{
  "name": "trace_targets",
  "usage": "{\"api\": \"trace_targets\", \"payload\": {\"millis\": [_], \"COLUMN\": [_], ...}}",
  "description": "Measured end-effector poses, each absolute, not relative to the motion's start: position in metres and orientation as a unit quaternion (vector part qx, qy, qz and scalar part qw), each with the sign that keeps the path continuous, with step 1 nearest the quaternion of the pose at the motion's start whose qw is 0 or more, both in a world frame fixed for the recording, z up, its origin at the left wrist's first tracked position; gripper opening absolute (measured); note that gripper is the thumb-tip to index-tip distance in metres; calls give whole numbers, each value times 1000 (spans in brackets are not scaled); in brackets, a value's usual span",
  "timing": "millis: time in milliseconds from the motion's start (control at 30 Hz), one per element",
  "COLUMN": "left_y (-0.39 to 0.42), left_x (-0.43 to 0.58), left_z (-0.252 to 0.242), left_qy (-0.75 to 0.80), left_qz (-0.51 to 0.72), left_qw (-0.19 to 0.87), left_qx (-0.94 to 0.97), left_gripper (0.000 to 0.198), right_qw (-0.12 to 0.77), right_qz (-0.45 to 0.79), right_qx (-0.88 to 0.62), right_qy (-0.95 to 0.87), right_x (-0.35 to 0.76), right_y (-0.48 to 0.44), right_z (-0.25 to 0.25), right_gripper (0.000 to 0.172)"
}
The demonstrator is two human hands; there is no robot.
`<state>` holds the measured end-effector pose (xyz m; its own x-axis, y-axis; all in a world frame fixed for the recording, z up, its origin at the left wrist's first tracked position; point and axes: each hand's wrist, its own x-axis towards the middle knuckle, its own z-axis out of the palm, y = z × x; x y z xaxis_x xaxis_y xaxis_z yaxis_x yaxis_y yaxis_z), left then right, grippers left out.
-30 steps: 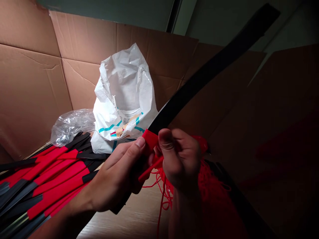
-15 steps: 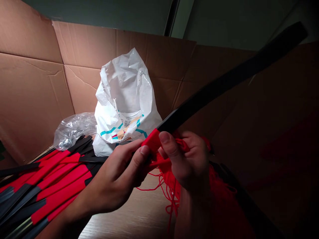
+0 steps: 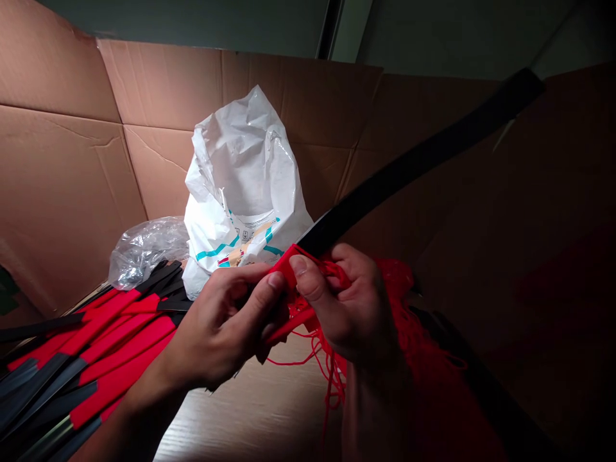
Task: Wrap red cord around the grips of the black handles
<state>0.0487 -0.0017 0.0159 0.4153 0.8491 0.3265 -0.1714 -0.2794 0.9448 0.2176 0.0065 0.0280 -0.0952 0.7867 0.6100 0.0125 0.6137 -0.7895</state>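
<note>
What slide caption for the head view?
Left hand and right hand grip the red band on a black strip, white bag behind.

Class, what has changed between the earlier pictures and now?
The far end of the black strip is lower than at first and has swung left since the second picture. The right hand has moved its thumb left onto the red band. Nothing was released; the white bag and strip pile stay put.

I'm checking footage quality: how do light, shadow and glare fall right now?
In the head view, the white bag is brightly lit and pale glare streaks the wood-grain surface; also in the head view, the right side lies in deep shadow, where the red cord beyond the right hand loses detail and the black strip shows little contrast.
</note>
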Motion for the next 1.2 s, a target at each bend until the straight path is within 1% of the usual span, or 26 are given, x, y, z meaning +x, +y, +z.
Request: {"api": "trace_targets", "payload": {"millis": [133, 267, 333, 400, 500, 567, 667, 800, 900, 1100, 1167, 1200], "left_y": [-1, -6, -8, -8, -4, 0, 3, -1, -4, -5, -3, -2], "left_x": [46, 45, 45, 46, 47, 48, 49, 47, 45, 42, 43, 44], "left_z": [18, 24, 25, 24, 20, 18, 18, 20, 20, 16, 13, 12], "left_qy": [293, 295, 296, 299, 273, 234, 197, 197, 208, 204, 195, 191], "left_qz": [482, 481, 500, 511, 492, 471, 451, 456, 452, 446, 445, 447], "left_qw": [523, 448, 441, 479, 584, 640, 691, 705, 710, 735, 734, 730], "left_qx": [639, 694, 684, 648, 586, 560, 530, 506, 498, 468, 474, 480], "left_gripper": [38, 43, 42, 44, 47, 48, 49, 51, 53, 48, 52, 54], "right_qw": [609, 607, 607, 590, 563, 562, 558, 554, 544, 551, 556, 563], "right_qz": [316, 329, 330, 351, 394, 398, 397, 416, 422, 427, 429, 422], "right_qx": [-304, -318, -326, -326, -309, -293, -245, -212, -213, -205, -192, -186], "right_qy": [-661, -649, -645, -650, -657, -663, -687, -689, -693, -687, -685, -686], "right_x": [216, 212, 208, 205, 204, 206, 212, 216, 216, 213, 212, 212], "right_y": [10, 11, 11, 10, 8, 8, 7, 9, 11, 10, 11, 12], "right_z": [26, 25, 25, 25, 26, 26, 28, 27, 25, 22, 22, 21], "right_gripper": [31, 29, 29, 27, 20, 18, 12, 18, 16, 5, 7, 11]}}
